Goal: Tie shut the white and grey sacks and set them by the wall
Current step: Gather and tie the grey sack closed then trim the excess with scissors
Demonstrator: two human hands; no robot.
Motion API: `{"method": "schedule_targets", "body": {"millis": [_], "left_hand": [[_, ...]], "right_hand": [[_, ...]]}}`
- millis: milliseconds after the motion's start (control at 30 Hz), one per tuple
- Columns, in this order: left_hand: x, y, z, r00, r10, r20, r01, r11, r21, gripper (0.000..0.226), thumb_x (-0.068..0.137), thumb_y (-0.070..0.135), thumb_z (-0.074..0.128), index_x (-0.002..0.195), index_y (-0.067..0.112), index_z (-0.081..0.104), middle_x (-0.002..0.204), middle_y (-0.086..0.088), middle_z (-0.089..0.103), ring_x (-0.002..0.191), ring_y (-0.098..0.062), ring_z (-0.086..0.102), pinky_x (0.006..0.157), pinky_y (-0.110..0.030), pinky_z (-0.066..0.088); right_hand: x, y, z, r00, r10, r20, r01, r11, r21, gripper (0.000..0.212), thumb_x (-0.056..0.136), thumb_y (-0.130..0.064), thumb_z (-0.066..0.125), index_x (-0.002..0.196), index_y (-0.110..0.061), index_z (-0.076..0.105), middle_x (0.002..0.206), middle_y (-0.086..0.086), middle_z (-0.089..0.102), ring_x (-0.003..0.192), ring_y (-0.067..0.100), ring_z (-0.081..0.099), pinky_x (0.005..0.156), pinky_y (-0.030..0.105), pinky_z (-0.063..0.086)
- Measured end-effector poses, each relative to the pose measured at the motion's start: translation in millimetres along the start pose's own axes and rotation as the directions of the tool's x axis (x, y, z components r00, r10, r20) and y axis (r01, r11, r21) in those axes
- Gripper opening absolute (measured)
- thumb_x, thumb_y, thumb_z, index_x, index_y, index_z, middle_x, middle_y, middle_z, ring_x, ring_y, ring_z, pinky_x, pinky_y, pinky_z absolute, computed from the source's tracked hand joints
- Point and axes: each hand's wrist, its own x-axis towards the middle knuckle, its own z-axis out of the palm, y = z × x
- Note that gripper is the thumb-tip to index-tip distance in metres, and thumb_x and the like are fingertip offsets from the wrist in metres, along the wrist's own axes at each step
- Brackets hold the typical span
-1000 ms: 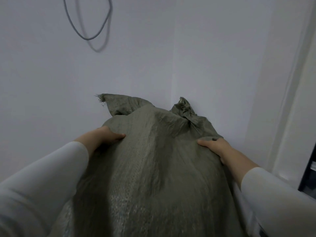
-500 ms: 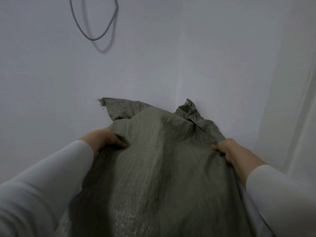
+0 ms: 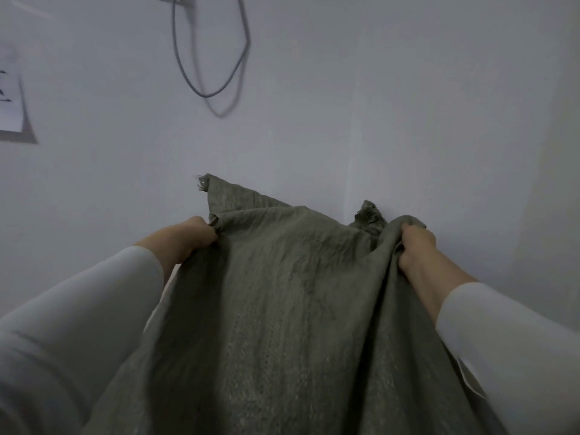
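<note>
A large grey woven sack (image 3: pixel 292 309) fills the lower middle of the view, close against the white wall (image 3: pixel 314 136). Its frayed corner sticks up at the top left, and a bunched knot (image 3: pixel 368 215) pokes up at the top right. My left hand (image 3: pixel 191 237) grips the cloth at the sack's upper left edge. My right hand (image 3: pixel 417 246) grips a gathered fold at the upper right, just beside the knot. Both arms wear white sleeves. No white sack is in view.
A grey cable loop (image 3: pixel 210 58) hangs on the wall above the sack. A paper sheet (image 3: pixel 11 105) is fixed to the wall at the far left. A wall corner runs down behind the sack's right side.
Both hands went from resting on the sack to gripping its cloth, and the sack's top has risen. The view has tilted upward, showing more wall.
</note>
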Motion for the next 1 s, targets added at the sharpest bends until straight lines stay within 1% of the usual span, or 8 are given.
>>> {"method": "schedule_targets", "body": {"millis": [233,300,367,433,633,733,900,1000], "left_hand": [[-20,-7,-24,0.994,0.021,0.107,-0.003,0.987,-0.164,0.030,0.095,0.023,0.032,0.086,0.006,0.055,0.076,-0.014,0.061,0.063,-0.026,0.057,0.062,-0.029,0.051],[-26,-9,-25,0.975,0.026,0.220,0.016,0.982,-0.188,0.038,0.091,0.043,0.043,0.100,0.009,0.057,0.097,-0.012,0.066,0.080,-0.027,0.064,0.082,-0.034,0.053],[-33,-10,-25,0.954,0.011,0.298,0.028,0.991,-0.128,0.080,0.064,0.062,0.071,0.124,0.015,0.049,0.119,-0.009,0.061,0.104,-0.029,0.062,0.097,-0.042,0.048],[-40,-9,-16,0.956,0.010,0.295,0.005,0.999,-0.049,0.110,0.046,0.054,0.087,0.135,0.015,0.037,0.131,-0.007,0.052,0.117,-0.029,0.054,0.103,-0.044,0.044],[-74,2,48,0.978,0.161,0.135,-0.200,0.913,0.355,0.055,0.071,0.016,0.078,0.119,0.005,0.053,0.120,-0.011,0.057,0.108,-0.029,0.055,0.094,-0.039,0.050],[-97,20,72,0.925,0.377,0.057,-0.352,0.788,0.506,0.034,0.080,0.007,0.061,0.114,0.008,0.060,0.119,-0.012,0.059,0.109,-0.029,0.055,0.092,-0.033,0.047],[-133,28,80,0.925,0.361,0.118,-0.380,0.873,0.305,0.057,0.080,-0.015,0.038,0.125,0.014,0.056,0.124,-0.008,0.058,0.119,-0.027,0.051,0.092,-0.029,0.043],[-141,18,71,0.932,0.307,0.190,-0.348,0.906,0.242,0.062,0.079,-0.017,0.039,0.127,0.017,0.057,0.126,-0.005,0.059,0.120,-0.025,0.052,0.100,-0.037,0.047]], "right_hand": [[-10,-12,37,0.982,-0.186,0.040,0.184,0.982,0.042,0.037,0.094,-0.018,0.050,0.128,-0.002,0.052,0.130,0.014,0.056,0.109,0.026,0.056,0.099,0.034,0.045],[-12,-21,32,0.974,-0.217,0.064,0.209,0.972,0.106,0.029,0.092,-0.012,0.052,0.118,0.000,0.058,0.119,0.011,0.060,0.098,0.024,0.059,0.089,0.031,0.050],[-19,-27,21,0.970,-0.214,0.116,0.187,0.960,0.206,0.015,0.090,-0.008,0.051,0.091,-0.004,0.065,0.099,0.007,0.064,0.078,0.021,0.061,0.068,0.029,0.053],[-19,-28,0,0.971,-0.168,0.170,0.125,0.962,0.242,0.019,0.088,-0.008,0.047,0.076,-0.009,0.062,0.085,0.006,0.065,0.071,0.021,0.060,0.064,0.028,0.052],[5,-5,-97,0.959,0.020,0.283,0.066,0.954,-0.293,0.037,0.061,-0.042,0.068,0.081,-0.011,0.068,0.084,0.012,0.068,0.077,0.029,0.063,0.071,0.030,0.050],[3,-5,-136,0.967,0.094,0.236,0.057,0.825,-0.562,0.050,0.064,-0.030,0.082,0.101,-0.006,0.059,0.096,0.015,0.065,0.082,0.030,0.062,0.062,0.029,0.050],[-8,-15,-155,0.948,0.080,0.307,0.240,0.455,-0.858,0.024,0.077,-0.002,0.062,0.098,-0.012,0.057,0.093,0.010,0.056,0.066,0.023,0.051,0.049,0.023,0.037],[-18,-16,-139,0.951,0.086,0.298,0.292,0.081,-0.953,0.045,0.065,-0.029,0.063,0.105,-0.007,0.058,0.109,0.012,0.056,0.099,0.029,0.055,0.084,0.032,0.045]]}}
